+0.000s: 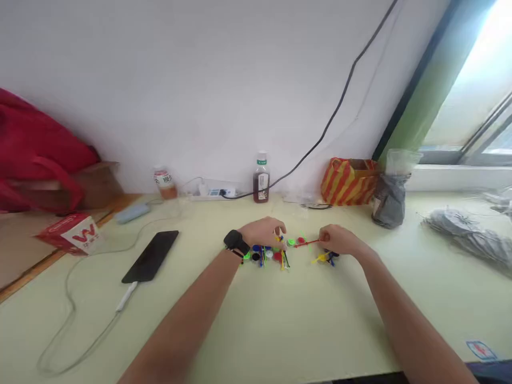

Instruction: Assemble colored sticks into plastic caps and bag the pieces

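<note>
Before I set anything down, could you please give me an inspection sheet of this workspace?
Surface: pale table, crowded mostly toward the back and sides.
Job's things: small coloured discs and thin strips; one red strip.
Clutter: phone, dark bottle, striped bag.
Hands: left hand over the discs; right hand pinching the red strip's end.
Cables: black cable across the wall; white cable at the phone.
Surroundings: wall behind, window at right; other people: nothing seen.
</note>
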`<state>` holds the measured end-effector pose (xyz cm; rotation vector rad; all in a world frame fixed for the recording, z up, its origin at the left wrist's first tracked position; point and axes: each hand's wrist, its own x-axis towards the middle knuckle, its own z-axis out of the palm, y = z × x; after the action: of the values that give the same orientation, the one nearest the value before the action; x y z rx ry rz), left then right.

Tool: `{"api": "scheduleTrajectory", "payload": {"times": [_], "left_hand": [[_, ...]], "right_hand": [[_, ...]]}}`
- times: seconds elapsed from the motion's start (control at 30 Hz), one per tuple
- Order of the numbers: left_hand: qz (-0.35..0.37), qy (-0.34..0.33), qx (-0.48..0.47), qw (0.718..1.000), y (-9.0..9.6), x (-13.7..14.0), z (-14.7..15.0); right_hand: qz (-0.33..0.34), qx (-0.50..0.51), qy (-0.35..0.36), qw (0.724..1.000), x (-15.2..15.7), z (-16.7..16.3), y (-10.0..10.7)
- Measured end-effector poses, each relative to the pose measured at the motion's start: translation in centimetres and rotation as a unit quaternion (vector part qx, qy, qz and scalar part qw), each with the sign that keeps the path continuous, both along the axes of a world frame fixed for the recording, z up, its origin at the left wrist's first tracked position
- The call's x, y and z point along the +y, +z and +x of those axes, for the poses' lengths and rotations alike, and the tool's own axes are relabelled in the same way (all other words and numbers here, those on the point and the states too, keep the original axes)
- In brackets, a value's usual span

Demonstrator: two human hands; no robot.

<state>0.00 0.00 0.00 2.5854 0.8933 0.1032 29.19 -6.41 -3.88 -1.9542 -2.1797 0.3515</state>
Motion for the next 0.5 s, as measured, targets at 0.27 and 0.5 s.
{"api": "scheduleTrajectory", "payload": {"times": [0.27,0.5], "left_hand": [[0.043,0.027,-0.05,0.997,-2.6,0.2,1.6],[0.053,0.018,-0.105,0.993,-4.6,0.9,2.4]], "right_hand": [[0.041,0.068,0.088,0.993,-1.1,-3.4,1.8],[0.011,0.041,0.203,0.978,-3.7,-9.0,1.3]]}}
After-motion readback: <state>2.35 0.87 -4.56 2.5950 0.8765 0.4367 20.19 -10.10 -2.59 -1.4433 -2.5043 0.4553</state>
